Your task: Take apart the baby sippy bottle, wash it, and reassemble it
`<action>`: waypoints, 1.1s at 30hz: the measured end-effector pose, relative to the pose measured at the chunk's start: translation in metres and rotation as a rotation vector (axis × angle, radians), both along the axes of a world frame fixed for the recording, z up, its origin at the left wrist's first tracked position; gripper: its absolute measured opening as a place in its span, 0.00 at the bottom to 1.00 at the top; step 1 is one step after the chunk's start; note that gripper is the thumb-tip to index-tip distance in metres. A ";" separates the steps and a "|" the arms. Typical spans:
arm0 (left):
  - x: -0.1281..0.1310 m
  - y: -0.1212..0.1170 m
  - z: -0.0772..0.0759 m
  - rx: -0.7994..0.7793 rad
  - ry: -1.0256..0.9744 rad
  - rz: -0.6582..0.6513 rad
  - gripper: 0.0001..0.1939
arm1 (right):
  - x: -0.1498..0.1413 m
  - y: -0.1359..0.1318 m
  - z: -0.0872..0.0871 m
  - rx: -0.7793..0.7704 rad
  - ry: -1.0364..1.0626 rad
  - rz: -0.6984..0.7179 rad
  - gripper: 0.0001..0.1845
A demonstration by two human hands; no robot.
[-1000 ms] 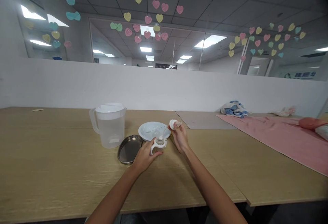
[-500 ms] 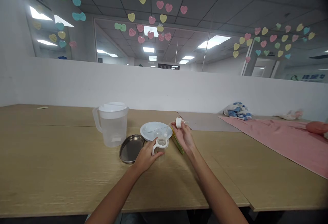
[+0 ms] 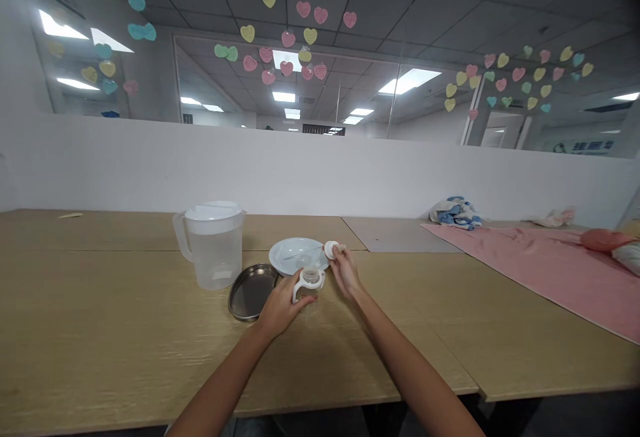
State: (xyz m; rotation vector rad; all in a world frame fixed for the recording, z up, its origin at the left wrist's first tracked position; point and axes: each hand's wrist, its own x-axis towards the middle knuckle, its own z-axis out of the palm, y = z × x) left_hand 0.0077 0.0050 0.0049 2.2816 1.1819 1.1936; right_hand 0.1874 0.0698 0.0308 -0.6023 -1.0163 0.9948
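My left hand (image 3: 280,304) is wrapped round a small clear baby bottle (image 3: 309,285) with a white handled collar; its threaded mouth is uncovered and faces up. Up and to the right, my right hand (image 3: 345,270) pinches a white bottle lid (image 3: 331,249), apart from the bottle. The lid hangs over the right rim of a white plate (image 3: 280,248). On the plate lies a thin rod-like piece, too small to name. A round metal tray (image 3: 253,292) sits just left of my left hand.
A lidded clear plastic pitcher (image 3: 216,250) stands behind the metal tray. To the right, a pink cloth (image 3: 505,257) covers part of the table, with a crumpled blue and white cloth (image 3: 455,213) at its far corner. A white wall rises behind.
My right hand has brought the lid left and slightly down, turning it. The yellow-green item seen under that hand is now hidden. My left hand still holds the bottle, and the view has shifted slightly.
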 end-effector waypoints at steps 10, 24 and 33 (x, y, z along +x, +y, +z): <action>-0.001 0.002 -0.002 0.019 0.011 0.011 0.32 | 0.006 0.002 -0.014 0.091 -0.614 -0.017 0.24; -0.001 0.000 0.000 -0.008 0.022 0.021 0.32 | 0.010 0.001 -0.008 0.062 -0.497 -0.234 0.29; 0.000 0.000 0.001 -0.022 0.037 0.032 0.32 | 0.015 0.010 -0.013 0.094 -0.469 -0.367 0.25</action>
